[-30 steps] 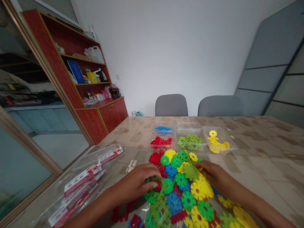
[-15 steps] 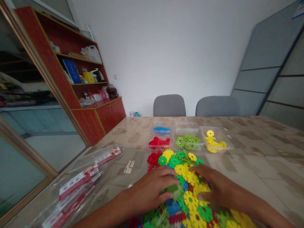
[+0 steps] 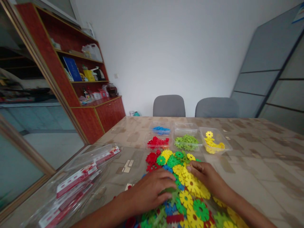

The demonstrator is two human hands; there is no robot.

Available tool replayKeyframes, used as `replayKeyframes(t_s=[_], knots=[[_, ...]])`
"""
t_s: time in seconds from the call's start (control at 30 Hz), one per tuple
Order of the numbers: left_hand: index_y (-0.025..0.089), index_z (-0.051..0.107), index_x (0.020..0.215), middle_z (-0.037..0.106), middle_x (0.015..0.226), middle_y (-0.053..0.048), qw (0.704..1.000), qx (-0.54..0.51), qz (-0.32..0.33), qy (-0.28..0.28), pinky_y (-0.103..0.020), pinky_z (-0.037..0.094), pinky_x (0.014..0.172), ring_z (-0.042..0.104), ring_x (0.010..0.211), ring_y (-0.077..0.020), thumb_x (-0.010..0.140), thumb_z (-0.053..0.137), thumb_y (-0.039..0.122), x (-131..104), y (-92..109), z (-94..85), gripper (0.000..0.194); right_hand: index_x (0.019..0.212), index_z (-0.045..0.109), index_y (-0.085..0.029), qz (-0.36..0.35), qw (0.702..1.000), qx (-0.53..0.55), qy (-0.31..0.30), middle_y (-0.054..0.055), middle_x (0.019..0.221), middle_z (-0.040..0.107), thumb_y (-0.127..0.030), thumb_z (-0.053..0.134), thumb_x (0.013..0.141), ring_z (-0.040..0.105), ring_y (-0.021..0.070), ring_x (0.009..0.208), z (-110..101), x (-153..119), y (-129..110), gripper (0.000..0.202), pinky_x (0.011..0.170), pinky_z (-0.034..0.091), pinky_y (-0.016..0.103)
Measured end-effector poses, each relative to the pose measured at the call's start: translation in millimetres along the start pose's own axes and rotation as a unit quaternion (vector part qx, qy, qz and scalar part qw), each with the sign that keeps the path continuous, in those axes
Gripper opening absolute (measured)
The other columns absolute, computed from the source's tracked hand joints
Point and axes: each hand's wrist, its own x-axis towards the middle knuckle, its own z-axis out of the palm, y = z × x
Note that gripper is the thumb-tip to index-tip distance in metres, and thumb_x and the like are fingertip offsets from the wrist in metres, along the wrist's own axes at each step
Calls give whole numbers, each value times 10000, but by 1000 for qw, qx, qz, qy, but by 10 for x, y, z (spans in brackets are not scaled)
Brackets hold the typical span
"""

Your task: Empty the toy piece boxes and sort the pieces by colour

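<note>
A heap of plastic snowflake discs [image 3: 186, 199] in yellow, green, blue and red covers the near part of the table. My left hand [image 3: 152, 190] is over the heap's left side, with light green snowflake discs [image 3: 172, 193] between its thumb and curled fingers. At the heap's right side, my right hand [image 3: 206, 175] pinches a yellow snowflake disc [image 3: 188, 168] between thumb and fingertips. Its other fingers are folded in. My hands partly hide the discs under them.
Beyond the heap stand clear plastic boxes with sorted discs: a blue box [image 3: 155, 123], a red box [image 3: 146, 145], a light green box [image 3: 201, 141] and a yellow box [image 3: 226, 145]. Clear plastic bags [image 3: 78, 180] with red-and-white labels lie left. Grey chairs [image 3: 169, 106] stand behind the table.
My right hand has gone from spread fingers over the yellow discs to a pinch on one, slightly farther up the heap. My left hand has barely moved and keeps its light green discs.
</note>
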Motion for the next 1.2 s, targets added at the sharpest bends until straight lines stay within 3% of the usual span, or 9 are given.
replayKeyframes(t_s=[0.1, 0.17, 0.23, 0.33, 0.47, 0.8, 0.93, 1.03, 1.2], knots=[[215, 628, 1139, 617, 1209, -61, 1000, -3, 1, 7, -320, 435, 967, 576, 1106, -214, 912, 616, 189, 6, -16, 5, 228, 886, 621, -196, -10, 1000, -14, -2, 44, 866, 641, -427, 532, 891, 566, 206, 790, 55, 4, 38, 248, 718, 444, 319], [211, 631, 1136, 616, 1205, -63, 1000, -3, -1, 10, -323, 426, 975, 571, 1112, -216, 919, 606, 190, 2, -29, 1, 219, 1097, 615, -186, -10, 1000, -15, -8, 89, 1040, 652, -372, 594, 843, 583, 240, 901, 79, -8, 70, 315, 809, 448, 362], [206, 632, 1131, 618, 1198, -65, 1000, -4, 0, 9, -320, 419, 978, 568, 1114, -216, 919, 606, 185, 1, -37, -4, 215, 1161, 599, -190, -8, 1000, -12, -18, 92, 1058, 647, -354, 616, 827, 586, 236, 891, 98, -21, 90, 373, 790, 455, 352], [211, 631, 1122, 626, 1181, -60, 1000, -8, 0, 5, -307, 423, 962, 574, 1097, -208, 906, 615, 164, 6, -36, -6, 222, 1023, 627, -208, -11, 1000, -4, -28, 29, 884, 621, -364, 660, 803, 550, 188, 756, 116, -32, 76, 272, 666, 434, 286], [209, 632, 1108, 636, 1156, -55, 1000, -9, -5, 7, -302, 428, 950, 582, 1083, -203, 902, 617, 144, 13, -29, -3, 217, 826, 563, -202, -11, 1000, 11, -23, -43, 708, 471, -348, 657, 803, 437, 136, 632, 120, -39, 0, 176, 555, 346, 239], [204, 634, 1082, 666, 1098, -58, 1000, -6, 7, 10, -303, 449, 900, 616, 1022, -201, 936, 562, 186, 1, -42, -39, 164, 791, 516, -212, -7, 999, 50, -18, -78, 622, 348, -455, 577, 865, 352, 104, 548, 42, -35, -26, 261, 479, 300, 216], [208, 635, 1081, 664, 1100, -54, 1000, -8, 2, 6, -298, 452, 906, 617, 1025, -199, 935, 566, 194, -4, -40, -50, 162, 795, 543, -214, -1, 1000, 13, 24, -51, 644, 459, -513, 543, 865, 441, 125, 570, -225, 15, 9, 307, 506, 363, 232], [197, 641, 1080, 663, 1111, -63, 1000, -10, -3, 2, -298, 447, 917, 618, 1032, -206, 923, 584, 181, -5, -51, -44, 168, 716, 494, -226, 23, 992, -52, 113, -53, 596, 433, -535, 546, 835, 425, 132, 539, -618, 104, 145, 335, 491, 338, 246], [199, 641, 1065, 663, 1099, -62, 1000, -5, -4, -1, -296, 448, 911, 618, 1023, -206, 923, 587, 182, 4, -60, -36, 153, 650, 462, -246, 76, 950, -166, 253, -21, 524, 477, -568, 506, 786, 447, 162, 486, -1286, 341, 499, 353, 452, 288, 269]])
